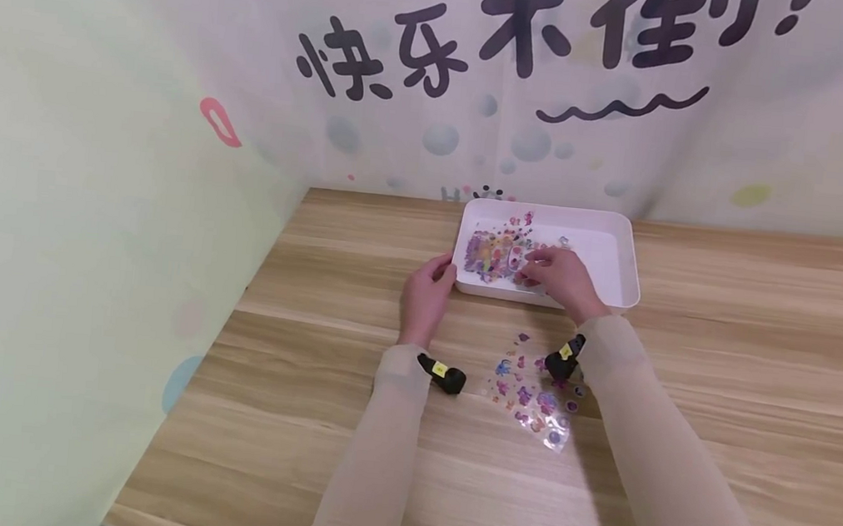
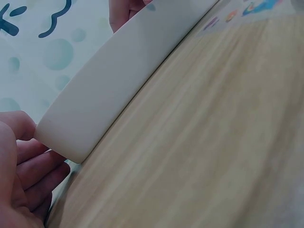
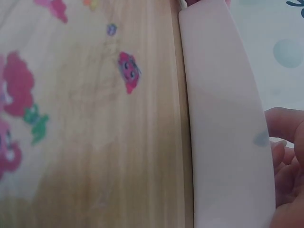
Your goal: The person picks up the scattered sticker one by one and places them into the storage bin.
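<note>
A shallow white tray (image 1: 599, 249) stands at the back of the table, with many small colourful stickers (image 1: 486, 256) in its left half. My left hand (image 1: 428, 293) grips the tray's front left corner. In the left wrist view its thumb lies at the rim, and the other fingers (image 2: 42, 173) are against the end wall. The right hand (image 1: 559, 277) reaches over the front wall, fingers curled, pinching a pale pink-edged sticker (image 1: 515, 259) above the pile. In the right wrist view the tray wall (image 3: 228, 114) partly hides that hand (image 3: 287, 161).
On the wooden table (image 1: 287, 427), in front of the tray, lies a clear sheet of colourful cartoon stickers (image 1: 523, 395), partly under the right wrist camera (image 1: 563, 359). A printed cloth wall (image 1: 431, 151) rises directly behind the tray; another pale wall (image 1: 95, 209) borders the left.
</note>
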Tool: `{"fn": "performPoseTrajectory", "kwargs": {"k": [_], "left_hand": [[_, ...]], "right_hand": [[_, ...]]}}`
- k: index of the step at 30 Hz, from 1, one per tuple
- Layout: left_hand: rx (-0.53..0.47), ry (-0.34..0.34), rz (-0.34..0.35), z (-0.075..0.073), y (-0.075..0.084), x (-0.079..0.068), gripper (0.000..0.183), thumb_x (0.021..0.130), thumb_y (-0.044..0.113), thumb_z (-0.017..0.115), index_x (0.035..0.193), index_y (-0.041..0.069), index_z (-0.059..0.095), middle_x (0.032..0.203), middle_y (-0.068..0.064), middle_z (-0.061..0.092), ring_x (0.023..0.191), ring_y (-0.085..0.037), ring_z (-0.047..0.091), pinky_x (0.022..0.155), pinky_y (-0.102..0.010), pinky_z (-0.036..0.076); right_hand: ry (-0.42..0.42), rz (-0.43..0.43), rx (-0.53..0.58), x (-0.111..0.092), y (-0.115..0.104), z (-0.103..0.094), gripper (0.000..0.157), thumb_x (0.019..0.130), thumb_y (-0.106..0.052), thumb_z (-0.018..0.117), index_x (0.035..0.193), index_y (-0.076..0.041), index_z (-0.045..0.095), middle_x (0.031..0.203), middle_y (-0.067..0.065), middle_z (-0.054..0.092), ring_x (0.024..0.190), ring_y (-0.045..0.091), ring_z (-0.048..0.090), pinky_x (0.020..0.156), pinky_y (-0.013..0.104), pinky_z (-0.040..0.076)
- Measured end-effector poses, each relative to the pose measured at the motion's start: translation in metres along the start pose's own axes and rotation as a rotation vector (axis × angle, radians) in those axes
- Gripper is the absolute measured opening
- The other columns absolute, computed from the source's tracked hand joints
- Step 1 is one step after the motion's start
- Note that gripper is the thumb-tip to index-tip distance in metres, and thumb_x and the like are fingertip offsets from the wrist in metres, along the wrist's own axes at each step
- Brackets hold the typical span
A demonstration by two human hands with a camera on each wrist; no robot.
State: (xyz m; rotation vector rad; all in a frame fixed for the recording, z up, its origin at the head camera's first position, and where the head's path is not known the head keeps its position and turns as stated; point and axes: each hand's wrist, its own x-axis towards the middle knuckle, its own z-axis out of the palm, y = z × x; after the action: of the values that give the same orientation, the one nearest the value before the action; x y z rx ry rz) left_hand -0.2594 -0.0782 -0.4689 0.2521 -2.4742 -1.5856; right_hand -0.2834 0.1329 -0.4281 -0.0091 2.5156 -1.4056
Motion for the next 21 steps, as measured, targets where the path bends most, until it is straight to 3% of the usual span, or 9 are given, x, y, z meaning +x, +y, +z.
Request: {"fn": "performPoseTrajectory", "kwargs": {"k": [7, 14, 21], "left_hand": [[-0.003, -0.006, -0.006, -0.0007, 0.0003, -0.0004, 0.029, 0.087, 0.037, 0.054, 0.114, 0.032, 0.059, 0.105, 0.014, 0.06, 0.097, -0.005, 0.053, 0.082, -0.028, 0.046], [0.005, -0.003, -0.006, 0.0005, 0.0005, 0.0005, 0.03, 0.087, 0.037, 0.054, 0.115, 0.03, 0.059, 0.106, 0.014, 0.06, 0.098, -0.005, 0.053, 0.083, -0.028, 0.045], [0.005, -0.002, -0.022, 0.0001, 0.0008, 0.0, 0.028, 0.087, 0.037, 0.054, 0.114, 0.033, 0.059, 0.105, 0.014, 0.059, 0.097, -0.005, 0.052, 0.083, -0.028, 0.045]], "right_hand": [[-0.007, -0.006, -0.036, 0.002, -0.0013, 0.0011, 0.032, 0.089, -0.024, 0.054, 0.115, -0.006, 0.056, 0.097, 0.008, 0.063, 0.092, 0.021, 0.056, 0.09, 0.041, 0.039], [-0.01, -0.023, -0.102, 0.0032, -0.0013, 0.001, 0.033, 0.089, -0.025, 0.054, 0.114, -0.004, 0.057, 0.095, 0.009, 0.064, 0.089, 0.022, 0.058, 0.088, 0.041, 0.04], [0.017, -0.033, -0.276, 0.0031, -0.0026, 0.0034, 0.04, 0.088, -0.028, 0.054, 0.118, -0.003, 0.055, 0.097, 0.011, 0.063, 0.088, 0.024, 0.055, 0.082, 0.042, 0.042]]}}
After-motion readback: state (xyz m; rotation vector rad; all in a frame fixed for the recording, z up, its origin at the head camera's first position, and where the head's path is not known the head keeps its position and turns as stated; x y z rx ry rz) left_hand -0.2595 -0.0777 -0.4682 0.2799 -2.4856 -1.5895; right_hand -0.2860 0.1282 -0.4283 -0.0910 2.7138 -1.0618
